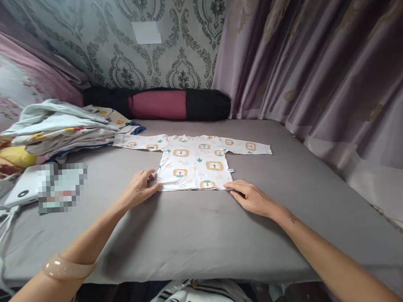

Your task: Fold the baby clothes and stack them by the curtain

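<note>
A small white long-sleeved shirt (pixel 192 164), printed with orange lion faces and green leaves, lies flat with both sleeves spread. Its hem faces me, and a little tag sticks out from the right side seam. My left hand (pixel 141 187) rests at the left hem corner, thumb on the cloth and fingers apart from it along the side edge. At the opposite corner, my right hand (pixel 252 197) touches the hem with its fingertips, the thumb lying just below them with a gap between. Neither hand shows cloth gripped in it.
A pile of folded clothes (pixel 63 128) sits at the left, near the left sleeve. Closer stand a white device (pixel 29 187) with cables and a blurred-out item (pixel 63 188). A black and maroon bolster (pixel 159 105) lines the back of the grey-covered surface (pixel 198 231); curtains (pixel 304 66) hang right.
</note>
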Tool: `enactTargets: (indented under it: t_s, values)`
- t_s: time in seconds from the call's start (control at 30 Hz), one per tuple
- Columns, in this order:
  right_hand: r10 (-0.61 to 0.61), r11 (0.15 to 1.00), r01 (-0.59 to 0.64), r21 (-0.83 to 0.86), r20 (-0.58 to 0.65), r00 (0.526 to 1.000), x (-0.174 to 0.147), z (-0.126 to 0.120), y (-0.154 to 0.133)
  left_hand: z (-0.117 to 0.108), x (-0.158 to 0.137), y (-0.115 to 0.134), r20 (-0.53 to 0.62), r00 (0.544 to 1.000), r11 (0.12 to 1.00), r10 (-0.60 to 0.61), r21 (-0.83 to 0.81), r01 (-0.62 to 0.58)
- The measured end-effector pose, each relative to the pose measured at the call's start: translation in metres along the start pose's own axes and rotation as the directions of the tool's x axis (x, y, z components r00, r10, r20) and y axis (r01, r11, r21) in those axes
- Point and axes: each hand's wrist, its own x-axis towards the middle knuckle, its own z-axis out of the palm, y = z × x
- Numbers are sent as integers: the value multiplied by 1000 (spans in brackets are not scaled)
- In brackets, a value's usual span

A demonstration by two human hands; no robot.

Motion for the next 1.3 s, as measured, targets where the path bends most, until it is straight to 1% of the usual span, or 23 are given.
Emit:
enactTargets:
  t_s: [0.07,0.13,0.2,0.3,0.37,0.47,0.57,0.63,0.7,0.8,0.93,1.03,1.1,1.2,1.23,1.3]
  values:
    - [27,1000,-27,12,-21,999,-1,-4,1,-5,-1,9,29,993,991,-115,-63,117]
    - [52,998,-51,19,-28,998,-1,-8,1,-10,0,19,73,967,964,-244,-93,250]
    - [72,997,-71,14,-20,997,3,-12,-1,-15,2,26,104,940,937,-324,-100,334]
    - [95,995,-95,-32,21,995,13,-18,-6,-16,6,30,134,919,912,-370,-134,387]
    - [135,987,-130,-95,50,990,24,-20,-8,-15,9,29,161,907,894,-390,-169,415]
    - [193,963,-185,-195,24,981,46,-13,-9,-13,11,29,193,895,876,-403,-202,438]
    - [189,949,-192,-249,-38,981,72,3,-5,-14,10,32,191,902,878,-388,-220,425]
    - [218,934,-216,-283,-25,976,88,16,0,-17,9,33,164,912,885,-375,-230,405]
    - [284,907,-267,-325,4,959,99,26,4,-19,8,33,143,917,888,-371,-236,396]
    - [387,860,-355,-367,14,922,109,35,10,-19,7,28,159,919,893,-361,-226,390]
    - [450,821,-416,-391,-7,893,110,37,13,-14,9,19,172,932,917,-318,-194,349]
    - [473,807,-435,-400,-5,881,108,37,12,-13,11,19,177,941,945,-290,-102,310]
    - [475,804,-435,-405,-2,880,108,36,12,-16,13,22,172,945,960,-278,23,278]
    - [469,799,-424,-426,2,883,110,34,11,-20,17,30,148,960,955,-237,218,203]
    - [463,798,-417,-435,-1,886,111,33,10,-19,20,33,127,972,954,-197,255,160]
    - [444,800,-404,-444,-16,896,116,33,7,-12,30,39,74,996,964,-58,265,36]
